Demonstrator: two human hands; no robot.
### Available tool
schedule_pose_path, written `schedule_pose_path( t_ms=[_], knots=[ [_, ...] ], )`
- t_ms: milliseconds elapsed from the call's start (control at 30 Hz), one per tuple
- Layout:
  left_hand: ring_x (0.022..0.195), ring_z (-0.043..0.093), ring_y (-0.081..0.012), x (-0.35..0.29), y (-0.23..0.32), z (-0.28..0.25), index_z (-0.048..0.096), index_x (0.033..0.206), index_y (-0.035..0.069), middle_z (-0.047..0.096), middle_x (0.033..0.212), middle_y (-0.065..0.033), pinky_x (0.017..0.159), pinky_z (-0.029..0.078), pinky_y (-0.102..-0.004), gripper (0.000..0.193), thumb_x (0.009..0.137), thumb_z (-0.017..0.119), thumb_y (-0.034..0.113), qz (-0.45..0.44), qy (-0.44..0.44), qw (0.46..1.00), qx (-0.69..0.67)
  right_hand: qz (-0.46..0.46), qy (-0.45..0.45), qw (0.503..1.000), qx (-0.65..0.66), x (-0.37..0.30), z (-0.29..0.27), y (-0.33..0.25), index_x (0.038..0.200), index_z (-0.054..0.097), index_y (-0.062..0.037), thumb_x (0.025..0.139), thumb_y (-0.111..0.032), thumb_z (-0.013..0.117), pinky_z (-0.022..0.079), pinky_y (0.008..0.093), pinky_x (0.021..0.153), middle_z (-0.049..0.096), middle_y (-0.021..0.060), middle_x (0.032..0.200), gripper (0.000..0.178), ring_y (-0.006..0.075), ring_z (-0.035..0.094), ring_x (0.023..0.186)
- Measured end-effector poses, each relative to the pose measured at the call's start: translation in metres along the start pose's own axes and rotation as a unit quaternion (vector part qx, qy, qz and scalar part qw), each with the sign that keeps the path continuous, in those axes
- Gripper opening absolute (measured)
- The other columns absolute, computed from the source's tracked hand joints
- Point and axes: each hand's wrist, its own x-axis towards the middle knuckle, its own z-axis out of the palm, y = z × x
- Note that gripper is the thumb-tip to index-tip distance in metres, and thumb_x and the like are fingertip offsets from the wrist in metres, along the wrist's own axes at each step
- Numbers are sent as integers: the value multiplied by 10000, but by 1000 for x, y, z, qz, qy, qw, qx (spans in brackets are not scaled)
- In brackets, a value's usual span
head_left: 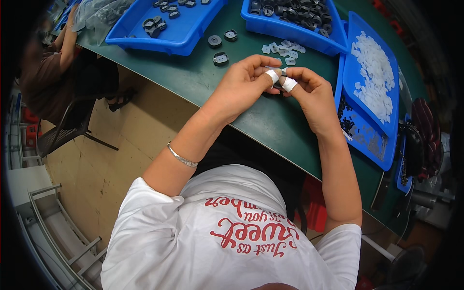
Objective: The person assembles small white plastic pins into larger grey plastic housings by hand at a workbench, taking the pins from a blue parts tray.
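Note:
My left hand [241, 86] and my right hand [313, 92] meet over the near edge of the green table, fingertips pinched together. Between them is a small dark part [277, 86], mostly covered by the fingers, so its exact shape cannot be made out. White tape wraps both thumbs. Just beyond the fingers lies a small group of translucent white plastic pieces [286, 47]. To the left of these, three dark round plastic housings rest on the table, one of them a grey-faced round housing [214, 41] and the closest a housing with a light inset [221, 59].
A blue tray [174, 47] at the far left holds dark assembled parts; another blue tray [295, 35] holds many black housings. On the right, a blue tray of white pieces [360, 99] overlaps a blue tray of small black and grey parts [374, 157]. Another person [46, 79] sits at left.

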Motion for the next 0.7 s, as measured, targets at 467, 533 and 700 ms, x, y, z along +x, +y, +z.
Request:
schedule_pose_path(
  t_ms=[467,533,700],
  knots=[
    [869,603,-127,-19,19,-6,616,1080,-2,622,1010,-57,717,504,-246,294,809,708,61,89,-2,975,201,-126,36,991,-17,-9,10,-10,1113,564,21,857,-9,618,494,293,831,646,89,953,263,145,609,892],
    [889,597,-132,-20,16,-6,622,1068,12,617,1016,-50,706,501,-248,303,782,718,38,161,16,945,286,13,-36,993,108,-9,6,-23,1198,488,44,893,-50,598,488,290,860,643,108,951,338,153,610,896],
    [874,596,-206,-19,8,-1,625,976,19,619,989,-82,672,498,-275,287,708,725,-8,289,15,883,369,24,-58,988,141,-5,2,-8,1145,517,45,886,-61,612,491,271,795,642,100,922,295,131,610,831]
  ],
)
